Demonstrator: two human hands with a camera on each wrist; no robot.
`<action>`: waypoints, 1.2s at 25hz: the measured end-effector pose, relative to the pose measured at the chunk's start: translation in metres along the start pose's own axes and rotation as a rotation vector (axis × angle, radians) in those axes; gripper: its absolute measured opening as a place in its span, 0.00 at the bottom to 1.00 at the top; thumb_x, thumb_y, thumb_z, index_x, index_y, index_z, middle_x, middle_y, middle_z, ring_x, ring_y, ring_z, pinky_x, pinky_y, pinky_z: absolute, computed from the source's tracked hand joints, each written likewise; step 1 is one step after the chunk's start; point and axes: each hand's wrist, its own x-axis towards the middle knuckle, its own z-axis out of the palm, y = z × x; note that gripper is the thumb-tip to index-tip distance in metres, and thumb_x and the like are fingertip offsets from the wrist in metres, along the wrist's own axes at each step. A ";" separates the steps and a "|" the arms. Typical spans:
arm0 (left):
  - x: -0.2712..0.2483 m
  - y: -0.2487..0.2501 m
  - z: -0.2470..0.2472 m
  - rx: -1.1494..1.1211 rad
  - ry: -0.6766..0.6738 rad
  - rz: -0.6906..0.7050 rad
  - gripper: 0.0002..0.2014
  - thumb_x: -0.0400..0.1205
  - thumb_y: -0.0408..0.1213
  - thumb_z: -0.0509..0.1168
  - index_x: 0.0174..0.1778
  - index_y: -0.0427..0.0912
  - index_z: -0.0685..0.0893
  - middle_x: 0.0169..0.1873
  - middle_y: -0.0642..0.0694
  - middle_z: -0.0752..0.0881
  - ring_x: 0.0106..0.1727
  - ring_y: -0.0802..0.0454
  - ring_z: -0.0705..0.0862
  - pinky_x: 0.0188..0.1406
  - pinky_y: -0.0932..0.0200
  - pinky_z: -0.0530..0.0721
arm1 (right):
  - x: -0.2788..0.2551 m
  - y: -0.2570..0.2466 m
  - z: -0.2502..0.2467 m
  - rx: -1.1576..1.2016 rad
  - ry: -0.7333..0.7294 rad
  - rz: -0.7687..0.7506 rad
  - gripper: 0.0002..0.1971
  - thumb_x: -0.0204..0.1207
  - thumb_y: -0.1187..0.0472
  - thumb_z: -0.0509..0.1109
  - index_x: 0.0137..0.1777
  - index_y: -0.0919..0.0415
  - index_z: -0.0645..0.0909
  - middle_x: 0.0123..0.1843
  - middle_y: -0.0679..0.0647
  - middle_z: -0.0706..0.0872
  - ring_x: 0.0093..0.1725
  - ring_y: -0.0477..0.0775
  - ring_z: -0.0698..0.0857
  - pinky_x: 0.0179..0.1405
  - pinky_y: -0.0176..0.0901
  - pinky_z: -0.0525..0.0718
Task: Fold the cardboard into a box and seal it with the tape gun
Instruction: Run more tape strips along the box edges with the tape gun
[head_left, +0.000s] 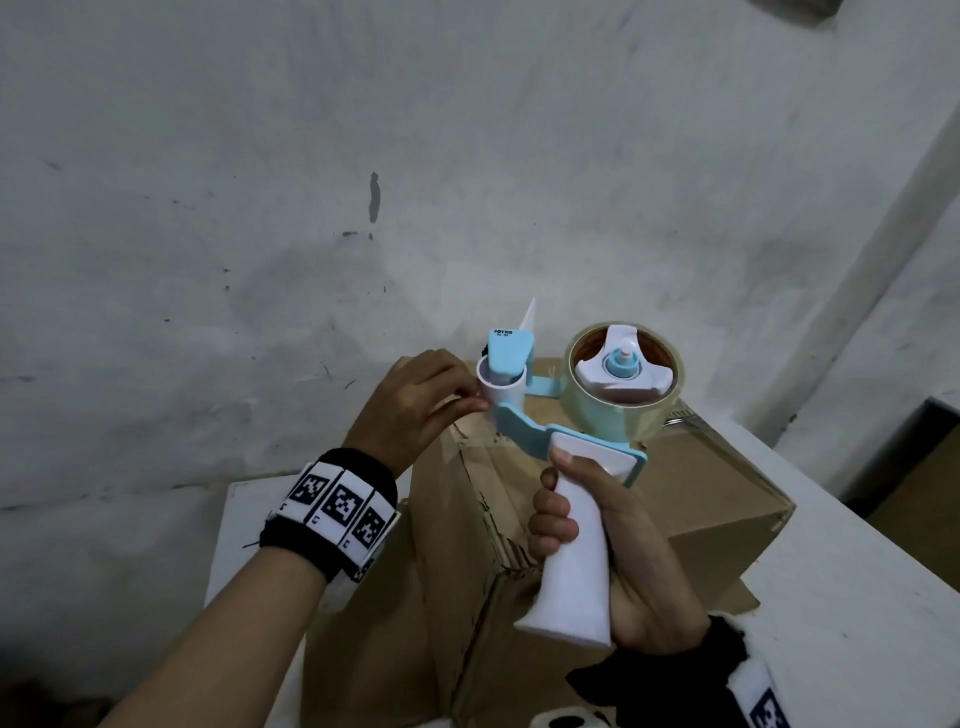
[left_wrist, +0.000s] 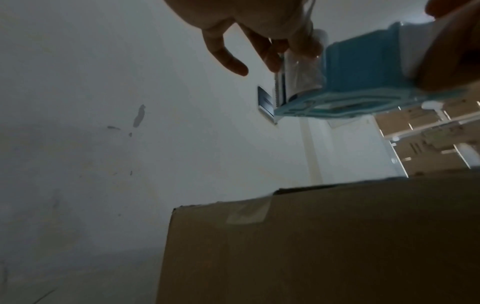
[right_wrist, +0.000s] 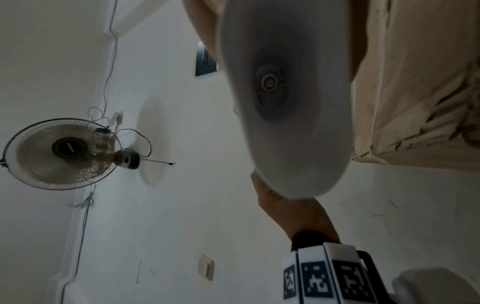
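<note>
Sealing is in hand: right hand (head_left: 597, 525) grips the tape gun (head_left: 576, 415) above the folded box (head_left: 717, 483) on the counter (head_left: 857, 597), left hand (head_left: 415, 400) fingers (left_wrist: 303, 41) pinching the tape end, which likely next gets pulled onto the seam.

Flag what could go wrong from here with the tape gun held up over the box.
The left hand fingers work right at the tape gun front, beside its serrated cutter; a slip could nick them. The loose tape end may fold onto itself. The cardboard box sits unheld and could shift once taping starts.
</note>
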 end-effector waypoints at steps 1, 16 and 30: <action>-0.002 -0.002 0.001 0.032 0.001 0.020 0.12 0.82 0.50 0.55 0.44 0.44 0.75 0.41 0.47 0.81 0.42 0.54 0.76 0.42 0.58 0.76 | 0.000 0.001 0.000 -0.017 0.005 -0.018 0.10 0.71 0.57 0.68 0.33 0.62 0.75 0.19 0.52 0.75 0.14 0.45 0.73 0.13 0.34 0.77; -0.004 -0.013 0.004 0.137 -0.161 0.012 0.19 0.84 0.56 0.45 0.42 0.45 0.71 0.34 0.39 0.82 0.38 0.56 0.69 0.41 0.63 0.70 | 0.002 -0.015 -0.011 -0.267 0.029 -0.171 0.09 0.62 0.59 0.70 0.35 0.60 0.72 0.20 0.53 0.71 0.14 0.45 0.68 0.13 0.34 0.71; -0.014 -0.008 -0.021 -0.424 -0.182 -1.075 0.25 0.84 0.57 0.43 0.47 0.57 0.87 0.23 0.48 0.70 0.30 0.51 0.71 0.41 0.56 0.69 | 0.031 -0.070 0.006 -0.422 0.133 -0.335 0.12 0.79 0.60 0.63 0.33 0.59 0.70 0.16 0.51 0.71 0.12 0.44 0.68 0.13 0.30 0.69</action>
